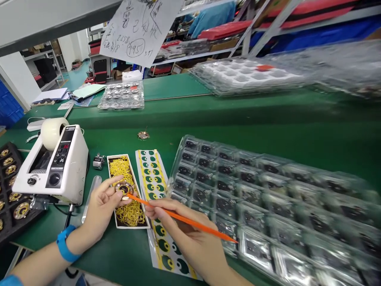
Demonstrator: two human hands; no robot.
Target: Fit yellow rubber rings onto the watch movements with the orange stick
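My left hand (101, 204) pinches a small round gold-and-black part (124, 189) over a narrow box of yellow rings (126, 208). My right hand (190, 238) grips a thin orange stick (181, 218) like a pen, and its tip touches the round part. Under my right hand lies a sticker sheet (153, 174) with green and yellow shapes. A blue band (64, 244) is on my left wrist.
A white tape dispenser (55, 163) stands left, with a black tray of gold parts (12, 190) beside it. Clear blister trays of dark parts (268, 198) fill the right. A small tally counter (98, 161), a loose part (143, 135) and more trays (122, 95) lie farther back.
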